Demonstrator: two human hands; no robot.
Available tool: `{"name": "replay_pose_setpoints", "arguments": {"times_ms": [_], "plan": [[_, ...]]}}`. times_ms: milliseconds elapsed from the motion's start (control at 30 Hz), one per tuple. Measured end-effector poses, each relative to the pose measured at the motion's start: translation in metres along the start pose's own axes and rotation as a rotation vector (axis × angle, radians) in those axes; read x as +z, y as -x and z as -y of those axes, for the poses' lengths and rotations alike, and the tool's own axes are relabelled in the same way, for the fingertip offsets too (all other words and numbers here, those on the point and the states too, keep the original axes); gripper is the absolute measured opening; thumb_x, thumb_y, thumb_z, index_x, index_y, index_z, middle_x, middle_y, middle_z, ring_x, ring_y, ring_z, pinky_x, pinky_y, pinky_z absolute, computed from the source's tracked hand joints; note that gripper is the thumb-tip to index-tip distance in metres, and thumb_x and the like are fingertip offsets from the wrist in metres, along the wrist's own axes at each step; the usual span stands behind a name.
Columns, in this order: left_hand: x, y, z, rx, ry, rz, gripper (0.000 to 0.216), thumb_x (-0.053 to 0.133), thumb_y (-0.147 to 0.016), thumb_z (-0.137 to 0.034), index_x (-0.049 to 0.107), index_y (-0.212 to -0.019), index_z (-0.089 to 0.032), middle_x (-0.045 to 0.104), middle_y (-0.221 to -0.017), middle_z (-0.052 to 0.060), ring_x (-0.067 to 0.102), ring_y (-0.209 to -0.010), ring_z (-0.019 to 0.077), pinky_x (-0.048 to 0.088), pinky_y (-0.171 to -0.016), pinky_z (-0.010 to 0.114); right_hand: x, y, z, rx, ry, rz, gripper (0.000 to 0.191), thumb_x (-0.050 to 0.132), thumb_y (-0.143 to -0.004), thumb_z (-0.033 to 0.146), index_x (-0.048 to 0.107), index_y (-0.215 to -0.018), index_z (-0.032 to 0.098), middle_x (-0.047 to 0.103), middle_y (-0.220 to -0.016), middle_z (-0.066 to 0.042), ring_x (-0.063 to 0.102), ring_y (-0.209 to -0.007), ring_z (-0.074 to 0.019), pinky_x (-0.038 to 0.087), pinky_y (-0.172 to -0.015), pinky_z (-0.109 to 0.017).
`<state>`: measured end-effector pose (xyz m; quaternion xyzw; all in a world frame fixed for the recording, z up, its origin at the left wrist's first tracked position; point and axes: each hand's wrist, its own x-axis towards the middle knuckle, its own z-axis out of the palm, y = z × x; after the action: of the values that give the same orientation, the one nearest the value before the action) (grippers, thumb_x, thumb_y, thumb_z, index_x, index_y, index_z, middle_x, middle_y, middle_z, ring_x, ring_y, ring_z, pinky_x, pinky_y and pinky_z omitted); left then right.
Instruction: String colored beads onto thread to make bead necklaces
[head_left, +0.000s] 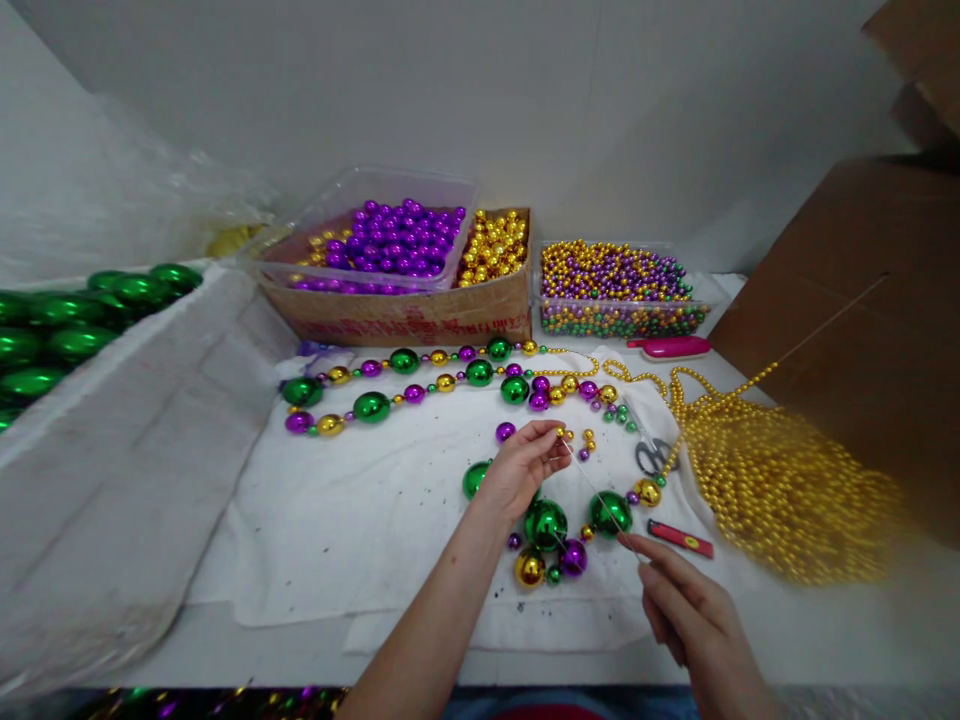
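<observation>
My left hand [521,465] hovers over a white cloth [360,520] and pinches a small gold bead [561,433] at the tip of a thin needle [600,495]. My right hand [686,600] pinches the needle's lower end near the table's front. Between my hands lie green balls [545,523], a purple ball [574,557] and a gold ball [529,568]. A long strand of green, purple and gold balls [420,385] stretches across the far side of the cloth.
A cardboard box [409,312] holds purple and gold balls; a clear tub [622,290] holds small mixed beads. A heap of gold bead strings [780,480], scissors [651,452], a red lighter [681,539] and a pink cutter [670,347] lie right. Green balls [67,325] fill a box left.
</observation>
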<state>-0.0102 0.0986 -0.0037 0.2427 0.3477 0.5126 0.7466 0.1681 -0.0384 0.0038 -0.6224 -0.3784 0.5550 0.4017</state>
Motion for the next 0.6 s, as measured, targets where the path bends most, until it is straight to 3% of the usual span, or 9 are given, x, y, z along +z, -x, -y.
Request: {"name": "replay_pose_setpoints", "arguments": {"times_ms": [167, 300, 400, 600], "plan": [[0.002, 0.0, 0.005, -0.028, 0.029, 0.026, 0.021, 0.073, -0.068, -0.014, 0.063, -0.087, -0.013, 0.063, -0.078, 0.002, 0.06, -0.069, 0.0106, 0.048, -0.071, 0.025, 0.006, -0.008, -0.004, -0.01, -0.035, 0.053, 0.05, 0.055, -0.081, 0.053, 0.056, -0.11, 0.013, 0.036, -0.047, 0.008, 0.028, -0.041, -0.0073, 0.015, -0.041, -0.02], [0.01, 0.003, 0.011, -0.127, -0.027, 0.159, 0.024, 0.076, -0.065, -0.016, 0.064, -0.086, -0.014, 0.062, -0.082, 0.002, 0.059, -0.069, 0.0098, 0.047, -0.072, 0.026, 0.017, -0.021, -0.005, -0.063, -0.122, 0.041, 0.034, 0.055, -0.082, 0.05, 0.053, -0.093, 0.018, 0.042, -0.047, 0.008, 0.027, -0.038, -0.0056, 0.015, -0.038, -0.018], [0.014, 0.004, 0.012, -0.142, -0.126, 0.247, 0.031, 0.074, -0.068, -0.019, 0.064, -0.097, -0.015, 0.061, -0.093, 0.004, 0.06, -0.078, 0.0128, 0.047, -0.075, 0.028, 0.017, -0.028, -0.005, -0.067, -0.275, 0.05, 0.028, 0.058, -0.083, 0.046, 0.051, -0.09, 0.02, 0.045, -0.051, 0.007, 0.029, -0.038, -0.0046, 0.018, -0.037, -0.016], [0.011, -0.013, 0.008, 0.007, -0.476, 0.093, 0.025, 0.066, -0.074, -0.026, 0.062, -0.095, -0.014, 0.062, -0.09, 0.005, 0.059, -0.074, 0.0122, 0.048, -0.067, 0.026, -0.001, -0.032, -0.024, -0.014, -0.374, -0.024, 0.033, 0.067, -0.076, 0.045, 0.054, -0.09, 0.018, 0.048, -0.051, 0.006, 0.031, -0.038, -0.003, 0.018, -0.036, -0.015]]}}
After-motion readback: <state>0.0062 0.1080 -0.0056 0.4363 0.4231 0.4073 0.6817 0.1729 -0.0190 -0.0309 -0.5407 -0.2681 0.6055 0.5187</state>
